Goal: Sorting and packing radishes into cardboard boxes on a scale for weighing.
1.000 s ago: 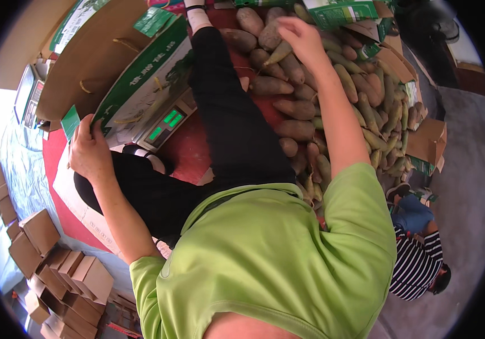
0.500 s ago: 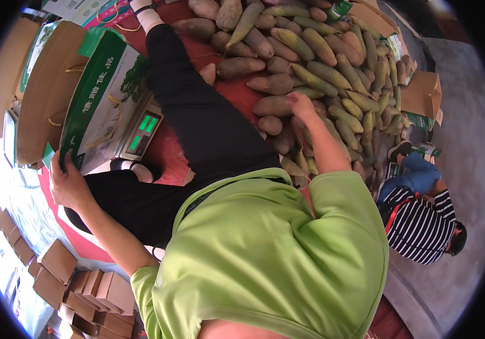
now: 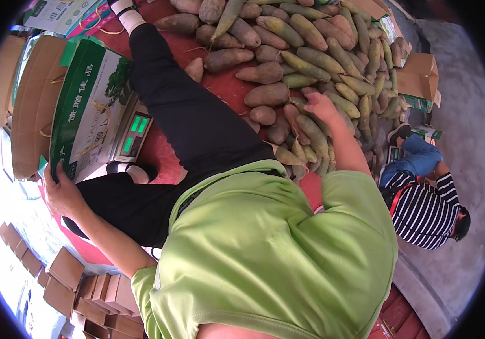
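Observation:
My left hand [image 3: 61, 193] grips the lower corner of a green and white gift carton [image 3: 92, 101] with cord handles. The carton stands tilted, open side to the left, by a digital scale [image 3: 134, 133] with green lit digits. My right hand [image 3: 322, 107] is over the heap of long radishes [image 3: 310, 59], reddish-brown and green. Its fingers are bent and apart, close to the radishes; none is seen held in it. Just left of that hand lies a thick brown radish [image 3: 266, 95], with a small round one [image 3: 262, 115] below it.
My black-trousered leg [image 3: 191, 107] stretches between carton and heap. Several brown boxes [image 3: 64, 268] are stacked at lower left. An open carton [image 3: 417, 79] stands at right. A person in a striped top [image 3: 423, 217] bends over another scale at far right.
My right hand has moved right across the heap, away from the thick brown radish. My left hand keeps its hold on the carton. The whole view has shifted slightly.

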Motion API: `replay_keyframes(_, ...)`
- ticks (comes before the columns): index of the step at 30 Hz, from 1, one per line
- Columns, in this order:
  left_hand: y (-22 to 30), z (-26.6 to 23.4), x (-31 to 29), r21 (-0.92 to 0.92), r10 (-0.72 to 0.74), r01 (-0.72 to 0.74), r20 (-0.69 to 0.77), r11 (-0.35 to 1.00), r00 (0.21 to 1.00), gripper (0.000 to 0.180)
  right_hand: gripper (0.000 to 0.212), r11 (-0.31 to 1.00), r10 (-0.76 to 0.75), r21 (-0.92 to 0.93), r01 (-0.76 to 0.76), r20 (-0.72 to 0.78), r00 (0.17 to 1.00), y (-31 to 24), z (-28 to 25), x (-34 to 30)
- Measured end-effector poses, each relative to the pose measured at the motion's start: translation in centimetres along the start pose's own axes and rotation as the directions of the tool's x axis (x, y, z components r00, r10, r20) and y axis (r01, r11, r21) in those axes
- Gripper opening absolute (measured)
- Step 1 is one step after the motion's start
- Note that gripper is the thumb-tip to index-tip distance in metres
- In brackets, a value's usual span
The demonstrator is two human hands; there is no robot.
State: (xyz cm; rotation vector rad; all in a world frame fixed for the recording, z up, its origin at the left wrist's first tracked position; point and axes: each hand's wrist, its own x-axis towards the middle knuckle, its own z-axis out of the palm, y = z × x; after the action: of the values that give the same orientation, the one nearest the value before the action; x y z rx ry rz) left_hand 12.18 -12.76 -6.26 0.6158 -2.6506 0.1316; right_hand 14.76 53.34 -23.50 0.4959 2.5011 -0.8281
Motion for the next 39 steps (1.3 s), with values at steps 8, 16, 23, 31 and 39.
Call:
replay_keyframes(8, 0.4, -0.6, -0.3, -0.055, 0.003, -0.004, -0.004, 0.998, 1.000, 0.019, 0.056, 0.793, -0.017, -0.599, 0.113, 0.164, 0.986, -2.5, 3.0, -4.4)
replay_keyframes(16, 2.1, -1.9, -0.4, -0.063, -0.037, 0.037, 0.007, 0.997, 0.999, 0.014, 0.056, 0.846, -0.195, -0.496, 0.195, 0.052, 0.979, -3.9, 1.1, -3.6)
replay_keyframes(23, 1.7, -2.2, -0.2, -0.055, -0.023, 0.022, -0.015, 0.998, 1.000, 0.014, 0.051, 0.926, -0.372, -0.125, 0.356, -0.155, 0.915, -10.9, -3.8, -1.7)
replay_keyframes(31, 2.0, -2.4, -0.3, -0.100, -0.005, 0.002, -0.036, 0.995, 0.999, 0.010, 0.044, 0.637, -0.601, 0.171, 0.751, -0.501, 0.624, -31.4, -10.4, -3.2)
replay_keyframes(39, 2.1, -2.3, 0.1, -0.109, 0.040, -0.045, -0.046, 0.993, 0.998, 0.011, 0.040, -0.042, -0.733, 0.402, 0.915, -0.634, 0.245, -48.4, -9.9, -5.1)
